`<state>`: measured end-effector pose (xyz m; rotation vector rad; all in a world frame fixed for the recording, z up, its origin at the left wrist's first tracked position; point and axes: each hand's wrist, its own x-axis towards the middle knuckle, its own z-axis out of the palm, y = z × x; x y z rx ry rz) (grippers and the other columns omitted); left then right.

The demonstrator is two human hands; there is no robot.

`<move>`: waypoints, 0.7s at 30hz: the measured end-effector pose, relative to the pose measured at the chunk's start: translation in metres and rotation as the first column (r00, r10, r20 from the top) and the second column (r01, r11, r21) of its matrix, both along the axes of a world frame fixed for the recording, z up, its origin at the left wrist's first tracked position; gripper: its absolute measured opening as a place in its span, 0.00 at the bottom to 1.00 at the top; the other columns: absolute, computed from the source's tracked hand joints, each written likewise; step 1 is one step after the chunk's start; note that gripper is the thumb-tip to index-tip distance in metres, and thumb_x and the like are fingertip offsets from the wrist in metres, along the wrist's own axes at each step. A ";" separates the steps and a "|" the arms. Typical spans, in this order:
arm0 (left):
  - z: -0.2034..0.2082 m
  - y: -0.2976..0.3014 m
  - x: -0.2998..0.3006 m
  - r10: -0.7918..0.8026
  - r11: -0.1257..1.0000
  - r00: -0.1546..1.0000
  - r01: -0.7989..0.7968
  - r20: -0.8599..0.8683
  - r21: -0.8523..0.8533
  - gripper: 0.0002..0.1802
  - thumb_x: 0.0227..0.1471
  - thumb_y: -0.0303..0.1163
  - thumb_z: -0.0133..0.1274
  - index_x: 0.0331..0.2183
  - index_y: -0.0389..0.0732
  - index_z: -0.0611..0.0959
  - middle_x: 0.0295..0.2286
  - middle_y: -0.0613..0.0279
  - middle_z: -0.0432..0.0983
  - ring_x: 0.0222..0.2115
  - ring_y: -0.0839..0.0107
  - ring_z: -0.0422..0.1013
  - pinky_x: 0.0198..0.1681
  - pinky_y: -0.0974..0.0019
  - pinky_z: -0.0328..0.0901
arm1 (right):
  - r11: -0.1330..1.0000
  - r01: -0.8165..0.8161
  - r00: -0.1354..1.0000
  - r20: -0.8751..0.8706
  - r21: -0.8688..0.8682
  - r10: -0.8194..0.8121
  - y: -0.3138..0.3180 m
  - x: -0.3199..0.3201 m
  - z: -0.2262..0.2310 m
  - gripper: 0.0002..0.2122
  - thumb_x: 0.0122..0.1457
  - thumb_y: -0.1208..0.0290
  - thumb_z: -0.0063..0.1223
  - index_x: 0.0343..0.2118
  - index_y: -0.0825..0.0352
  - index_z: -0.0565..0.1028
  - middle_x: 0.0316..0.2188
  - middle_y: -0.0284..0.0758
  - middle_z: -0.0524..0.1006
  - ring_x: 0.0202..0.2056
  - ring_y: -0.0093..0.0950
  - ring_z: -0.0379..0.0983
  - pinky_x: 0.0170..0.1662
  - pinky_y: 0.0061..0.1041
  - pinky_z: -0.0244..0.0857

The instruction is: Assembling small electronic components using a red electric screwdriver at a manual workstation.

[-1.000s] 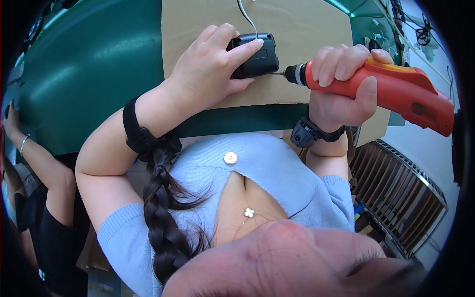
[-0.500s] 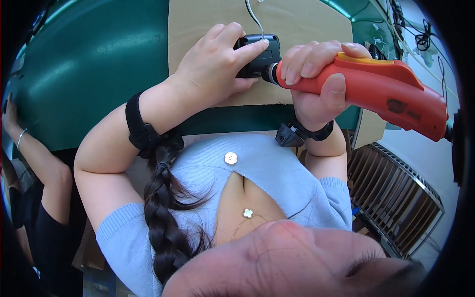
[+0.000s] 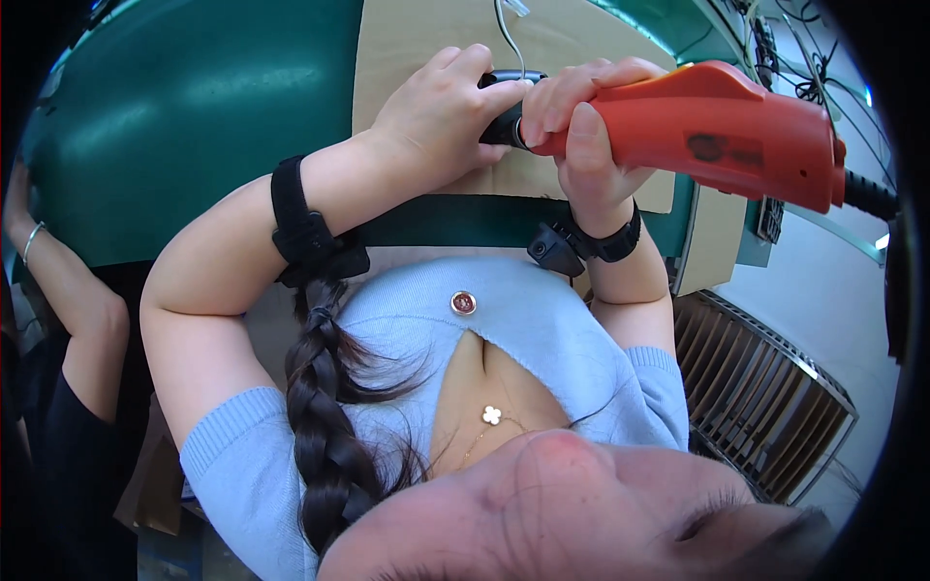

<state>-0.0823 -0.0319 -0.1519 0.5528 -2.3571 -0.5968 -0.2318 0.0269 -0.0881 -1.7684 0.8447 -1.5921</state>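
Green desk [image 3: 194,126] carries a cardboard sheet [image 3: 417,34], taken as landmark; black device [image 3: 496,128] is over the sheet, mostly covered by hands; left hand [image 3: 431,102] is clamped on it, with a white cable [image 3: 509,39] beyond; right hand [image 3: 591,145] is wrapped around a red powered screwdriver [image 3: 678,116], nose at the device, tip hidden; right of the sheet, dark cables [image 3: 823,77] hang tangled; nearer and right of it stands a slatted rack [image 3: 765,387]; far left of it, another person's arm [image 3: 77,290] meets the desk edge.
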 end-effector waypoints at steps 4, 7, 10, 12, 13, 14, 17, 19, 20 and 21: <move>-0.002 -0.001 -0.002 -0.010 1.000 1.000 0.010 0.011 0.014 0.34 0.37 0.34 0.70 0.50 0.48 0.79 0.40 0.52 0.70 0.43 0.53 0.69 0.49 0.58 0.68 | 0.999 0.028 0.998 -0.054 0.016 -0.027 0.004 0.001 -0.002 0.16 0.62 0.75 0.54 0.50 0.66 0.65 0.25 0.36 0.73 0.22 0.27 0.69 0.27 0.27 0.69; -0.002 -0.001 0.000 -0.009 1.000 1.000 0.009 0.014 0.006 0.35 0.37 0.34 0.70 0.51 0.48 0.78 0.40 0.51 0.69 0.44 0.53 0.68 0.49 0.58 0.68 | 0.998 0.050 0.998 0.028 0.043 -0.052 0.002 0.005 0.001 0.14 0.63 0.74 0.52 0.51 0.66 0.65 0.25 0.36 0.73 0.22 0.26 0.70 0.27 0.26 0.69; -0.001 -0.003 0.006 0.008 1.000 1.000 -0.008 0.017 -0.010 0.36 0.37 0.34 0.70 0.52 0.49 0.78 0.41 0.52 0.69 0.44 0.53 0.68 0.49 0.57 0.68 | 0.996 0.066 0.975 0.211 0.056 -0.077 0.000 -0.001 0.020 0.14 0.63 0.73 0.54 0.50 0.67 0.67 0.26 0.37 0.75 0.24 0.27 0.73 0.30 0.25 0.71; 0.016 -0.001 -0.001 -0.025 0.999 0.999 0.024 0.040 0.024 0.37 0.37 0.33 0.70 0.53 0.46 0.77 0.41 0.52 0.69 0.44 0.53 0.68 0.49 0.57 0.68 | 0.991 0.122 0.936 0.327 0.051 -0.132 0.011 -0.026 0.049 0.15 0.62 0.72 0.57 0.48 0.68 0.69 0.27 0.38 0.77 0.26 0.27 0.77 0.32 0.25 0.73; 0.021 0.004 -0.002 -0.031 0.999 0.997 0.029 0.068 0.040 0.38 0.37 0.32 0.70 0.53 0.44 0.76 0.42 0.52 0.68 0.44 0.52 0.67 0.50 0.56 0.68 | 0.957 0.230 0.946 0.189 0.174 -0.262 0.018 -0.043 0.062 0.14 0.64 0.70 0.55 0.49 0.68 0.69 0.27 0.37 0.76 0.26 0.27 0.75 0.31 0.25 0.71; 0.022 0.005 0.000 -0.045 0.998 0.996 0.042 0.080 0.038 0.38 0.37 0.32 0.70 0.53 0.44 0.76 0.42 0.52 0.68 0.44 0.52 0.67 0.50 0.56 0.68 | 0.896 0.341 0.930 0.038 0.283 -0.366 0.020 -0.058 0.068 0.14 0.65 0.68 0.52 0.50 0.68 0.69 0.28 0.36 0.76 0.25 0.27 0.74 0.31 0.25 0.70; 0.022 0.005 0.008 -0.135 0.991 0.984 0.134 -0.117 -0.013 0.40 0.35 0.30 0.70 0.53 0.39 0.75 0.42 0.53 0.68 0.43 0.53 0.68 0.49 0.56 0.68 | 0.734 0.599 0.783 -0.426 0.319 -0.454 0.015 -0.081 0.039 0.16 0.67 0.63 0.51 0.52 0.67 0.70 0.30 0.35 0.76 0.26 0.26 0.73 0.32 0.25 0.69; 0.028 0.009 0.011 -0.174 0.984 0.976 0.167 -0.132 -0.062 0.40 0.34 0.29 0.71 0.52 0.38 0.75 0.42 0.53 0.68 0.43 0.53 0.69 0.49 0.57 0.69 | 0.634 0.741 0.577 -0.692 0.219 -0.435 0.020 -0.086 0.014 0.18 0.66 0.60 0.54 0.53 0.66 0.71 0.32 0.35 0.76 0.28 0.27 0.74 0.34 0.26 0.70; 0.031 0.013 0.013 -0.179 0.982 0.972 0.166 -0.155 -0.095 0.40 0.33 0.29 0.72 0.52 0.37 0.75 0.42 0.53 0.68 0.43 0.53 0.69 0.49 0.57 0.69 | 0.681 0.732 0.406 -0.815 0.020 -0.414 0.022 -0.083 0.002 0.20 0.65 0.58 0.55 0.54 0.65 0.71 0.35 0.35 0.77 0.32 0.26 0.75 0.37 0.27 0.71; 0.033 0.017 0.016 -0.182 0.979 0.967 0.162 -0.176 -0.123 0.41 0.32 0.29 0.72 0.51 0.37 0.75 0.42 0.53 0.68 0.43 0.53 0.70 0.48 0.58 0.69 | 0.723 0.672 0.210 -0.894 -0.162 -0.396 0.025 -0.079 -0.004 0.22 0.64 0.57 0.57 0.56 0.65 0.71 0.37 0.34 0.78 0.36 0.26 0.76 0.40 0.28 0.71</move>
